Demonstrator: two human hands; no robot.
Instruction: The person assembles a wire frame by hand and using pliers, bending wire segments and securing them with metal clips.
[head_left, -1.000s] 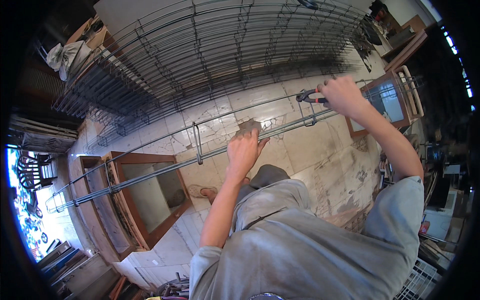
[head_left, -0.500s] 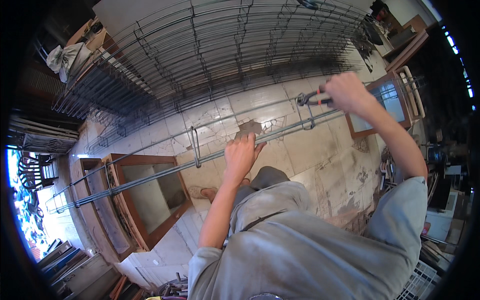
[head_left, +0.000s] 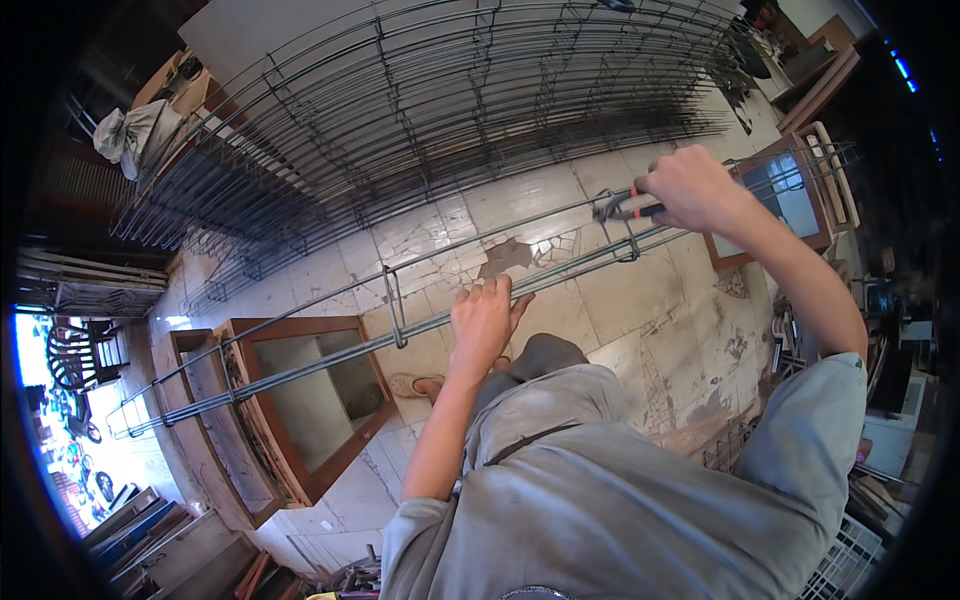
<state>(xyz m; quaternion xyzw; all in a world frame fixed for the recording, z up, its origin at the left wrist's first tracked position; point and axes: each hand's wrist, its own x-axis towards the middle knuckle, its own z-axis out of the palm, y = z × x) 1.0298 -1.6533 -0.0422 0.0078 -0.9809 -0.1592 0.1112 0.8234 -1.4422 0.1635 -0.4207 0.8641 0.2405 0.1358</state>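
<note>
A long, narrow rebar cage (head_left: 300, 372) with wire stirrups slants across the view in front of me. My left hand (head_left: 483, 325) has its fingers wrapped over the near bars, right of one stirrup (head_left: 395, 308). In my right hand (head_left: 692, 190) is a pair of pincers (head_left: 622, 207) with dark, red-marked handles. The pincers' head, smeared by motion, is beside another stirrup (head_left: 630, 245), close to the cage's far bar. Whether its jaws grip a wire I cannot tell.
Two wooden cabinets with glass panes support the cage, a left cabinet (head_left: 375, 410) and a right cabinet (head_left: 720, 250). Beyond it stands a large stack of rebar cages (head_left: 450, 95). A pale cloth (head_left: 135, 135) lies at the far left. The tiled floor (head_left: 560, 310) has broken patches.
The pincers' head has dropped slightly below the far bar's corner with the stirrup. My left hand keeps its hold on the bars. The whole view has shifted a little.
</note>
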